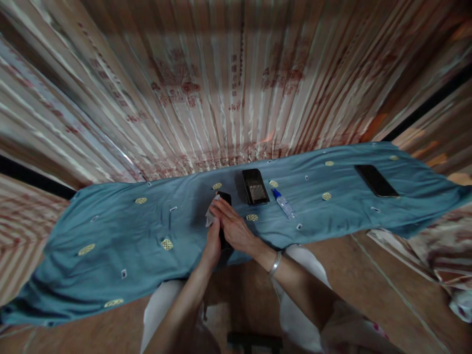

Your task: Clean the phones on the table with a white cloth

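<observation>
Likely rigid, slick and breakable, so best gripped by its long edges: black phone (224, 216) clasped in left hand (213, 246), right hand (234, 227) pressing a white wipe (211, 216) on it, beside the second phone (255, 187).

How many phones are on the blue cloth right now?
3: one phone between the hands with a wipe, one dark phone just beyond, one flat phone far right.

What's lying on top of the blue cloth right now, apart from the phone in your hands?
On the blue cloth lie a dark phone, a small blue-capped bottle and another phone. The left hand and right hand cover most of the held phone and a white wipe.
</observation>
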A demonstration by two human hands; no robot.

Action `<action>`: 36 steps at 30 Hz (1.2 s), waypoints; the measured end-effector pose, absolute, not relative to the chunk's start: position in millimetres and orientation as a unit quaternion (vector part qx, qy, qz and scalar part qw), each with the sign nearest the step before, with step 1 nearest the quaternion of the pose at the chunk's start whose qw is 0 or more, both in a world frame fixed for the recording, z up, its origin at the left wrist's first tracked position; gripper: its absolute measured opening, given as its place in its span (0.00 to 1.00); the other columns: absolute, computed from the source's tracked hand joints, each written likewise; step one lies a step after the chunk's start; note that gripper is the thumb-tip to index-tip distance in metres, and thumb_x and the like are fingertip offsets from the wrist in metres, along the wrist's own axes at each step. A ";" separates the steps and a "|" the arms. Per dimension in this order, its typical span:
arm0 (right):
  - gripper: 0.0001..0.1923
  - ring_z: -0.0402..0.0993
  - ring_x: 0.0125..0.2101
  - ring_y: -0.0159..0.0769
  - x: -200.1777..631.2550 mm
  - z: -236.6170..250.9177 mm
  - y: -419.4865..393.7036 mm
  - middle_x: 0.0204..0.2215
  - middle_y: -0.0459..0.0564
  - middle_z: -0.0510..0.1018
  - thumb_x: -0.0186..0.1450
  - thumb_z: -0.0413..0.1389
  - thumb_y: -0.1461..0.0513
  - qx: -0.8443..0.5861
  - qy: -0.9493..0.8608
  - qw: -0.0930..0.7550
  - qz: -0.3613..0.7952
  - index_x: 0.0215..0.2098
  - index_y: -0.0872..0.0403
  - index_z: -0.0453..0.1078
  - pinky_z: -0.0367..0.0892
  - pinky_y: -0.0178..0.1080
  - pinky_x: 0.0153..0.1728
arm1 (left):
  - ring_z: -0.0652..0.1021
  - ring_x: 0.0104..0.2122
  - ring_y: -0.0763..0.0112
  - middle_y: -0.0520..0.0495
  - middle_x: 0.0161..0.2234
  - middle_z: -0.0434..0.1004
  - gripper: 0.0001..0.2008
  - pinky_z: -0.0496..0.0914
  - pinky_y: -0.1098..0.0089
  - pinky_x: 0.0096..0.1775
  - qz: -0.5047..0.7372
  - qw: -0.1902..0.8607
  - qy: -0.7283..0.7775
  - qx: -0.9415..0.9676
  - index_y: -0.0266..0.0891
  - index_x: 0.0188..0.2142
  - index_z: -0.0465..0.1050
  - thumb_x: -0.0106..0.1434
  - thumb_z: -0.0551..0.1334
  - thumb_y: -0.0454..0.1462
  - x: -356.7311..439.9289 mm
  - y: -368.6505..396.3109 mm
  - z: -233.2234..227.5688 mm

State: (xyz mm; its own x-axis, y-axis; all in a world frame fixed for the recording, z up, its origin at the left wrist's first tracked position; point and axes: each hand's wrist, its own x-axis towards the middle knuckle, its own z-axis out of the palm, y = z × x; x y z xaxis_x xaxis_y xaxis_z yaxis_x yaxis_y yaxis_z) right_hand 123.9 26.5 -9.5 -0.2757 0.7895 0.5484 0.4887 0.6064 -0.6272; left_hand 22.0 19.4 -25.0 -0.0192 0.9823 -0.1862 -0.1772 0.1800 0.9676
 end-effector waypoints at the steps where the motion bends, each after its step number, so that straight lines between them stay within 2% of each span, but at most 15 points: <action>1: 0.27 0.46 0.67 0.41 125.4 -10.1 29.8 0.63 0.57 0.61 0.67 0.43 0.70 -0.414 -0.778 0.443 0.164 0.64 0.56 0.57 0.53 0.48 0.65 | 0.57 0.65 0.62 0.39 0.62 0.64 0.23 0.53 0.60 0.64 0.502 0.570 0.500 0.415 0.36 0.59 0.64 0.68 0.49 0.42 22.2 19.0 -27.2; 3: 0.28 0.45 0.67 0.41 126.9 -11.6 35.3 0.63 0.57 0.61 0.67 0.43 0.70 -0.421 -0.776 0.443 0.156 0.65 0.56 0.55 0.53 0.49 0.65 | 0.56 0.66 0.63 0.40 0.62 0.64 0.24 0.50 0.61 0.65 0.502 0.563 0.478 0.451 0.37 0.59 0.64 0.67 0.50 0.44 21.4 18.1 -30.2; 7: 0.30 0.46 0.67 0.41 125.0 -13.4 41.3 0.65 0.55 0.57 0.67 0.43 0.71 -0.433 -0.771 0.441 0.154 0.67 0.54 0.50 0.51 0.48 0.66 | 0.51 0.67 0.67 0.43 0.65 0.57 0.28 0.45 0.63 0.66 0.507 0.554 0.436 0.496 0.39 0.63 0.58 0.67 0.50 0.48 17.3 15.1 -28.2; 13: 0.30 0.45 0.67 0.37 122.3 -15.9 46.9 0.67 0.54 0.52 0.69 0.39 0.69 -0.452 -0.752 0.449 0.169 0.69 0.52 0.43 0.50 0.48 0.66 | 0.50 0.67 0.65 0.44 0.68 0.50 0.31 0.43 0.64 0.66 0.508 0.563 0.432 0.488 0.40 0.65 0.54 0.67 0.50 0.51 10.7 8.7 -18.2; 20: 0.32 0.44 0.67 0.35 119.3 -18.7 46.2 0.68 0.51 0.51 0.69 0.39 0.69 -0.465 -0.729 0.467 0.184 0.70 0.49 0.37 0.50 0.48 0.66 | 0.50 0.67 0.65 0.49 0.68 0.49 0.30 0.44 0.63 0.66 0.523 0.546 0.396 0.521 0.46 0.65 0.55 0.67 0.50 0.51 1.0 5.5 -11.7; 24: 0.34 0.41 0.68 0.37 113.0 -15.9 38.4 0.69 0.51 0.47 0.68 0.39 0.70 -0.441 -0.749 0.466 0.164 0.70 0.49 0.34 0.49 0.50 0.66 | 0.50 0.67 0.64 0.47 0.67 0.52 0.33 0.43 0.62 0.66 0.512 0.549 0.438 0.494 0.44 0.64 0.57 0.65 0.51 0.54 -0.3 5.9 -16.0; 29: 0.36 0.42 0.68 0.39 111.0 -14.3 34.7 0.69 0.50 0.47 0.67 0.41 0.72 -0.415 -0.765 0.467 0.154 0.69 0.47 0.34 0.50 0.50 0.66 | 0.51 0.67 0.63 0.43 0.66 0.56 0.35 0.44 0.61 0.66 0.491 0.558 0.465 0.481 0.40 0.64 0.58 0.63 0.51 0.56 0.1 6.7 -21.2; 36: 0.35 0.43 0.67 0.37 113.3 -18.9 38.9 0.68 0.53 0.50 0.67 0.40 0.72 -0.439 -0.751 0.459 0.179 0.69 0.50 0.38 0.51 0.49 0.66 | 0.50 0.67 0.65 0.47 0.68 0.50 0.32 0.44 0.64 0.66 0.524 0.551 0.443 0.475 0.45 0.65 0.55 0.65 0.51 0.53 1.5 6.1 -8.9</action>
